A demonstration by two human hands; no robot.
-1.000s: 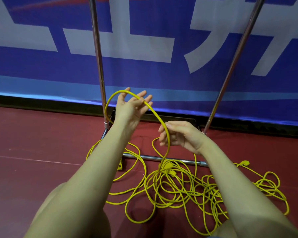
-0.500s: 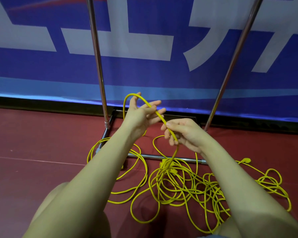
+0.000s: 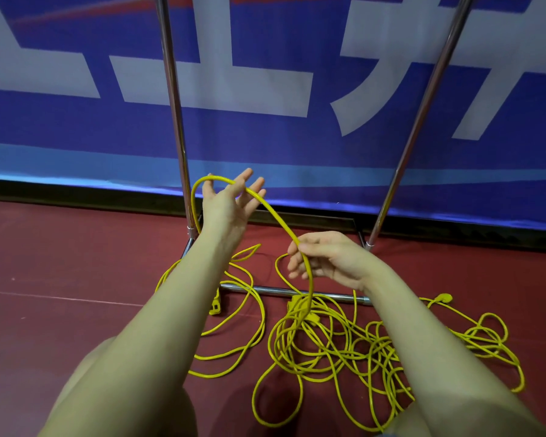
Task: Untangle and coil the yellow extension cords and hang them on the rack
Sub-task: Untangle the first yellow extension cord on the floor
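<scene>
Left hand [image 3: 226,205] raised, fingers spread and straight, a loop of yellow cord [image 3: 275,217] draped over them. Right hand [image 3: 327,258] lower, pinching the same cord between thumb and forefinger where it bends down to the tangle [image 3: 344,348] on the red floor [image 3: 60,310]. The tangle lies across the rack [image 3: 297,291] base bar, its two uprights rising before a blue banner [image 3: 265,137].

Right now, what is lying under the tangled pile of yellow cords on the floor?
Under the tangled yellow cords lie the dark red floor and the rack's chrome bottom bar. Cords hide part of the bar.
</scene>
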